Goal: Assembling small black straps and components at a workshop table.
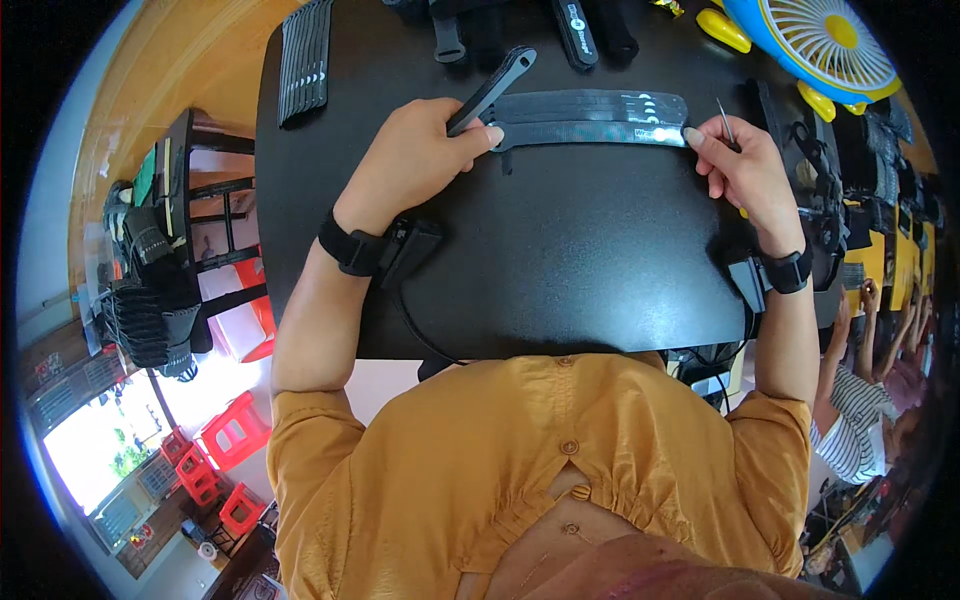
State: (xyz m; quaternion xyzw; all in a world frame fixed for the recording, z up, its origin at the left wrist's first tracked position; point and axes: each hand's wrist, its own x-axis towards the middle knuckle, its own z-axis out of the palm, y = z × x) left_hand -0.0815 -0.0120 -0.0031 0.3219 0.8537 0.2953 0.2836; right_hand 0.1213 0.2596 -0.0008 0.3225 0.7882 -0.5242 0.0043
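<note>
My left hand (415,155) is closed around a black strap (492,90) with a rounded tip that juts up and to the right. Its thumb presses on the left end of a glossy dark strip (590,133). Just beyond lie more overlapping dark strips (570,104) with white marks. At the right end of the glossy strip, the thumb of my right hand (735,165) pinches the tip. That hand also grips a thin pointed metal tool (724,122); a bit of yellow shows below the palm, and the fingers hide the rest.
A fanned stack of dark strips (306,65) lies at the table's far left. More black straps (575,35) lie at the far edge. A blue and yellow fan (820,40) stands far right. Red stools (235,430) are on the floor at left; other people (860,430) sit at right.
</note>
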